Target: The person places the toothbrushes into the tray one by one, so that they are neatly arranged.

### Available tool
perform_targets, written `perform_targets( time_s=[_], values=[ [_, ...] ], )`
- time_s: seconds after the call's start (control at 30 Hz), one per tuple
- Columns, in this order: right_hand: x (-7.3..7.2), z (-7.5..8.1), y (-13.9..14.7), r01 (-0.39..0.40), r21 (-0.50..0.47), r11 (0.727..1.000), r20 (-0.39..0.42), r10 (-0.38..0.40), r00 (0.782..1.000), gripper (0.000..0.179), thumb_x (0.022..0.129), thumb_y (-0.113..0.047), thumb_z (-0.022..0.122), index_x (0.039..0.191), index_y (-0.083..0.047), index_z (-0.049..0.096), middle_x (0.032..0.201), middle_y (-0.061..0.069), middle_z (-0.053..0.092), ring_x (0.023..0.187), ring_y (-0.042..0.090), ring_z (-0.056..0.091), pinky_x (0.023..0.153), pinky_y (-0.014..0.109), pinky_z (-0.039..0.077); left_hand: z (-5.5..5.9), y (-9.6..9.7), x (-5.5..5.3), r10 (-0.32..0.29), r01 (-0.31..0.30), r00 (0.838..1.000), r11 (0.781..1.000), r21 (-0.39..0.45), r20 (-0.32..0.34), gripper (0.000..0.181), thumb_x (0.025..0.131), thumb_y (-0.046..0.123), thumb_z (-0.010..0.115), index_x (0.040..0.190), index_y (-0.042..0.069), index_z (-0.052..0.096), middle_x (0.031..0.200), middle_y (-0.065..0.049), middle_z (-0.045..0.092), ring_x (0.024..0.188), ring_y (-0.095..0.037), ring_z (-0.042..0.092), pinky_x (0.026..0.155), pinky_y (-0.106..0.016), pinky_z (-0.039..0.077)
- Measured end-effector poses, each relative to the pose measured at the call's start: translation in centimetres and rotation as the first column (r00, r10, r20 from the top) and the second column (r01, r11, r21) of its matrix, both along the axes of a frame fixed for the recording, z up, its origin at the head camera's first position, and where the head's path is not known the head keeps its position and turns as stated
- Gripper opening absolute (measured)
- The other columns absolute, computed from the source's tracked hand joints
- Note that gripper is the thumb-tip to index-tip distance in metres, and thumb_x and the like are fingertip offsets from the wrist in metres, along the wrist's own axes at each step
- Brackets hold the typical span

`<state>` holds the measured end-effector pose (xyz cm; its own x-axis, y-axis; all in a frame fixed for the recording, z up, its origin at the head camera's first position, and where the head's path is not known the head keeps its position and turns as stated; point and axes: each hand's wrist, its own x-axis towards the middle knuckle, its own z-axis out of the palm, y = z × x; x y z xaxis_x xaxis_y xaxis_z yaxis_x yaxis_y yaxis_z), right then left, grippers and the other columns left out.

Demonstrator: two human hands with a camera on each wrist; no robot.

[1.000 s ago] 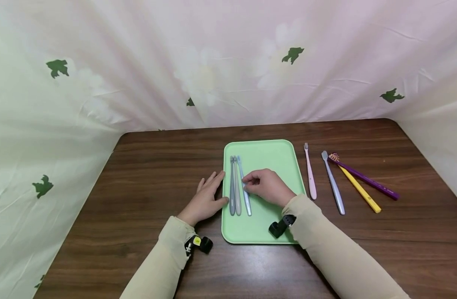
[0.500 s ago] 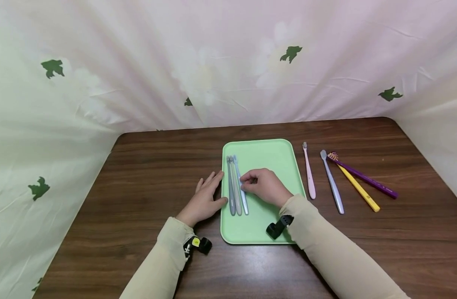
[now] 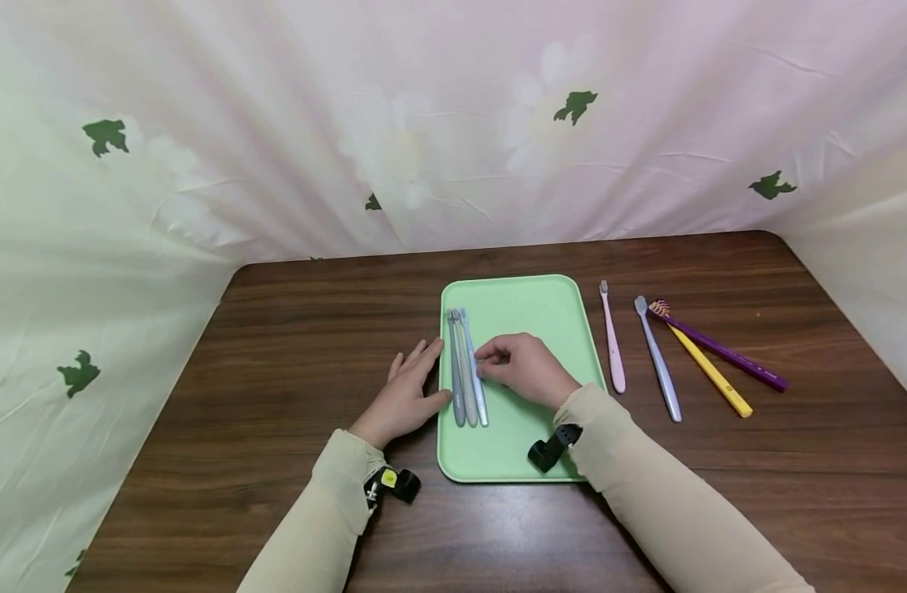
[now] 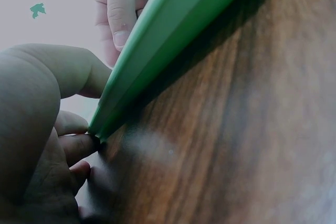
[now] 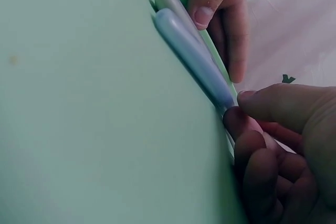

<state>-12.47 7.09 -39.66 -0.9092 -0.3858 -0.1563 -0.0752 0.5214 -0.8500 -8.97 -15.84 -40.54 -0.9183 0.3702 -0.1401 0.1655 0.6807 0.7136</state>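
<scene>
Three toothbrushes lie side by side along the left side of a light green tray [image 3: 527, 309]: a dark grey toothbrush [image 3: 456, 389], a lighter grey toothbrush [image 3: 468, 391] and a light blue toothbrush [image 3: 480, 405]. With thumb and fingertips, my right hand [image 3: 529, 371] pinches the light blue toothbrush around mid-handle; the right wrist view shows its handle end [image 5: 181, 40] sticking out past the fingers. My left hand [image 3: 404, 401] is spread at the tray's left rim, thumb and fingertips touching the edge. In the left wrist view, the tray's side wall [image 4: 157, 51] rises beside these fingers.
Right of the tray, a pink toothbrush [image 3: 613, 350] and a blue toothbrush [image 3: 658, 362] lie on the brown wooden table [image 3: 312, 329]. A purple toothbrush [image 3: 735, 356] crosses over a yellow toothbrush [image 3: 712, 375] farther right. A pale curtain [image 3: 453, 123] hangs behind the table.
My right hand has shifted slightly left with the light blue toothbrush, closing its gap to the grey ones, and the row now sits nearer the tray's left rim. The left hand stays put.
</scene>
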Motion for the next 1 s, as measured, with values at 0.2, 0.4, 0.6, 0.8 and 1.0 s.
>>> perform_targets(
  time_s=[0.2, 0.4, 0.6, 0.8, 1.0],
  values=[
    [0.06, 0.18, 0.01, -0.035, -0.002, 0.999, -0.012, 0.035, 0.999, 0.017, 0.092, -0.015, 0.074, 0.108, -0.012, 0.076, 0.090, -0.004, 0.072, 0.079, 0.011, 0.063, 0.069, 0.029, 0.053, 0.02, 0.04, 0.03, 0.001, 0.000, 1.000, 1.000, 0.011, -0.017, 0.076, 0.097, 0.023, 0.065, 0.159, 0.007, 0.026, 0.164, -0.006, 0.026, 0.154, -0.023, 0.011, 0.122, -0.049, -0.003],
    [0.16, 0.37, -0.13, -0.092, 0.040, 0.995, -0.048, 0.094, 0.994, 0.019, 0.088, -0.016, 0.078, 0.107, -0.014, 0.076, 0.089, -0.006, 0.070, 0.082, 0.013, 0.059, 0.077, 0.031, 0.049, 0.24, 0.09, 0.11, 0.001, 0.000, 1.000, 1.000, 0.017, -0.016, 0.077, 0.096, 0.025, 0.066, 0.159, 0.007, 0.026, 0.163, -0.008, 0.028, 0.154, -0.024, 0.011, 0.122, -0.050, -0.004],
    [0.22, 0.57, -0.27, -0.083, 0.054, 0.995, -0.045, 0.086, 0.995, 0.018, 0.088, -0.015, 0.078, 0.106, -0.013, 0.077, 0.089, -0.006, 0.069, 0.081, 0.013, 0.059, 0.077, 0.031, 0.049, 0.35, 0.09, 0.13, 0.005, -0.005, 1.000, 1.000, 0.015, -0.014, 0.080, 0.095, 0.026, 0.069, 0.160, 0.007, 0.026, 0.164, -0.009, 0.027, 0.154, -0.024, 0.011, 0.122, -0.049, -0.004],
    [0.26, 0.61, -0.27, -0.081, 0.064, 0.995, -0.043, 0.084, 0.996, 0.019, 0.088, -0.015, 0.078, 0.107, -0.013, 0.078, 0.091, -0.006, 0.071, 0.080, 0.012, 0.058, 0.075, 0.030, 0.049, 0.29, 0.07, 0.13, 0.002, -0.002, 1.000, 1.000, 0.005, -0.006, 0.081, 0.094, 0.027, 0.069, 0.160, 0.007, 0.025, 0.164, -0.009, 0.027, 0.154, -0.023, 0.011, 0.122, -0.049, -0.004],
    [0.37, 0.51, -0.29, -0.087, 0.076, 0.993, -0.069, 0.092, 0.993, 0.020, 0.088, -0.017, 0.078, 0.107, -0.014, 0.079, 0.096, -0.006, 0.073, 0.086, 0.012, 0.060, 0.078, 0.032, 0.050, 0.30, 0.06, 0.14, -0.001, 0.001, 1.000, 1.000, 0.012, -0.010, 0.081, 0.094, 0.027, 0.069, 0.160, 0.007, 0.026, 0.164, -0.009, 0.027, 0.154, -0.024, 0.011, 0.122, -0.050, -0.004]
  ],
)
